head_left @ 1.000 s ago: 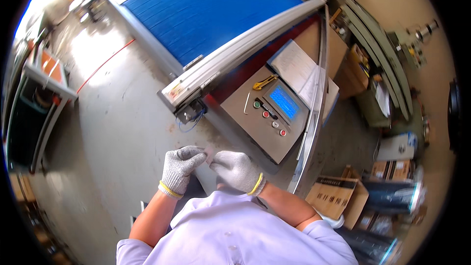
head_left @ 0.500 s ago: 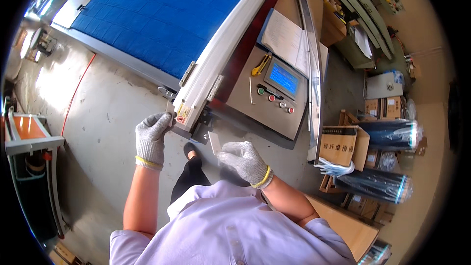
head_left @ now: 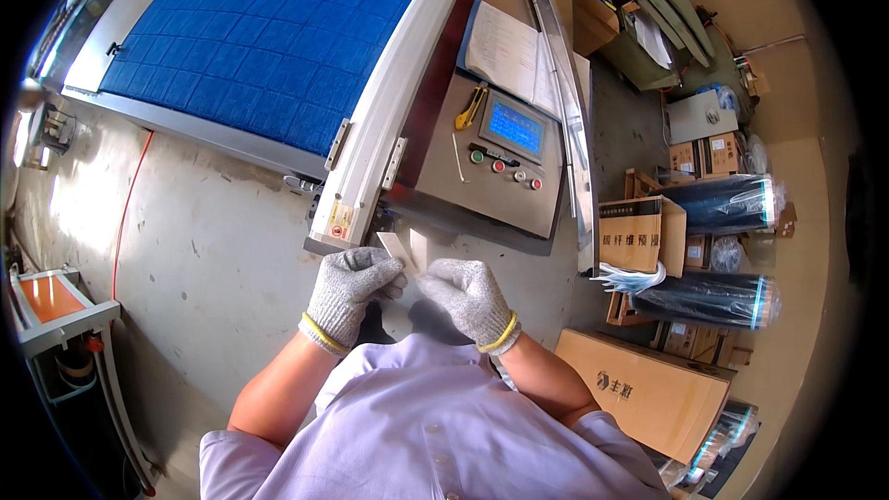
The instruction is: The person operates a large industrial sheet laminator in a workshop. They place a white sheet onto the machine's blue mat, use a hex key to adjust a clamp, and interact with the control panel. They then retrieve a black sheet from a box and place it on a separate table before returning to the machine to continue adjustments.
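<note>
Head view: at frame centre, the gloved left hand [head_left: 347,289] pinches a pale strip [head_left: 391,244], and the gloved right hand [head_left: 468,294] pinches a second strip [head_left: 419,248] just beside it. Above them sit the grey control panel [head_left: 495,167] and, upper left, the blue panel [head_left: 278,37].

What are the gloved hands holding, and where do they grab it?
The left hand and right hand each pinch a small pale strip by its lower end; the upper ends stick up free. What the strips are cannot be told.
</note>
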Demonstrator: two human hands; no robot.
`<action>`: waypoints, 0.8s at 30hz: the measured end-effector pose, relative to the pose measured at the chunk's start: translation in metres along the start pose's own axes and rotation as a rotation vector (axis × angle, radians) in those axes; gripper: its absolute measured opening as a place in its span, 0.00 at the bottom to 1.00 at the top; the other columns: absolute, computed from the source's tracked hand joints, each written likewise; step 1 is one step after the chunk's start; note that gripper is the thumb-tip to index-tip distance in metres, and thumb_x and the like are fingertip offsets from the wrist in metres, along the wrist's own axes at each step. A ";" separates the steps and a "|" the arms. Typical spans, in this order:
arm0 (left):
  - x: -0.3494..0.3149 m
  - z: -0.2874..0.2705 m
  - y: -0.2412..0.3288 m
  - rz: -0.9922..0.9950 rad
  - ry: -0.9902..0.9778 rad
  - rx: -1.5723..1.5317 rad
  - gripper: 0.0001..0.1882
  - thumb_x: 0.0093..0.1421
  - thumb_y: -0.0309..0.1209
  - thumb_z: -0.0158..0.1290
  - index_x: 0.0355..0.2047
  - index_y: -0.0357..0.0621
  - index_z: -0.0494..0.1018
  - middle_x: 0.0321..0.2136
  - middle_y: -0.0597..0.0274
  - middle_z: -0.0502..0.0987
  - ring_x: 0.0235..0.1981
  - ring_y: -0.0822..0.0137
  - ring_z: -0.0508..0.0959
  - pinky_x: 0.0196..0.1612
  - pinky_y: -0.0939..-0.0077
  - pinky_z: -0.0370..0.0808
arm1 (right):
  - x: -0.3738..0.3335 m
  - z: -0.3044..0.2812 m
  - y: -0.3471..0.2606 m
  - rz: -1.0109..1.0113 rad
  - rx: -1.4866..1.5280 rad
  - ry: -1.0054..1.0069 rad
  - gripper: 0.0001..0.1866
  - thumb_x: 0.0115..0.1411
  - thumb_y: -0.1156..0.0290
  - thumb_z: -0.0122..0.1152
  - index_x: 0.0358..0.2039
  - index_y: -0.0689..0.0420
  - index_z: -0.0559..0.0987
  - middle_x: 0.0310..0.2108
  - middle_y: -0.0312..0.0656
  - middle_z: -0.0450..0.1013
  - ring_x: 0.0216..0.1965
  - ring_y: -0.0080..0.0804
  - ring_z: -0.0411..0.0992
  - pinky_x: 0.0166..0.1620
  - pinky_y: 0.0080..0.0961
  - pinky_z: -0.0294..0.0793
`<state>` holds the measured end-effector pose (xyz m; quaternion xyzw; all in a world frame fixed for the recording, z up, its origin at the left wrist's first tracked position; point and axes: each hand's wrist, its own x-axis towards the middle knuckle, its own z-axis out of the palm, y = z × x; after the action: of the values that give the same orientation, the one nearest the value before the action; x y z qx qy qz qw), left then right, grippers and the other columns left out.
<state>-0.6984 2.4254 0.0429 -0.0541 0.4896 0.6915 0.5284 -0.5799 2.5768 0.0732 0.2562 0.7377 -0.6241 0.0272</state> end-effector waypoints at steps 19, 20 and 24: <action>0.008 -0.029 -0.003 0.048 -0.004 0.104 0.09 0.57 0.30 0.62 0.25 0.40 0.76 0.19 0.67 0.75 0.19 0.78 0.72 0.26 0.84 0.70 | 0.011 0.018 0.002 0.024 0.035 -0.207 0.09 0.58 0.75 0.63 0.37 0.68 0.80 0.29 0.43 0.77 0.34 0.17 0.70 0.39 0.23 0.73; 0.006 -0.029 -0.002 0.043 -0.004 0.143 0.09 0.57 0.30 0.63 0.25 0.39 0.76 0.19 0.67 0.75 0.20 0.78 0.72 0.26 0.84 0.70 | 0.012 0.019 0.002 0.020 0.056 -0.206 0.09 0.58 0.75 0.62 0.37 0.67 0.80 0.28 0.43 0.77 0.34 0.17 0.70 0.39 0.23 0.73; 0.004 -0.031 0.006 0.031 -0.019 0.247 0.10 0.56 0.30 0.64 0.25 0.38 0.76 0.19 0.68 0.75 0.20 0.79 0.73 0.26 0.84 0.69 | 0.016 0.018 -0.008 -0.057 -0.059 -0.218 0.07 0.63 0.74 0.58 0.34 0.63 0.81 0.29 0.41 0.78 0.31 0.21 0.73 0.37 0.21 0.72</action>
<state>-0.7184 2.4052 0.0285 0.0255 0.5669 0.6344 0.5250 -0.6019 2.5644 0.0708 0.1649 0.7554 -0.6267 0.0970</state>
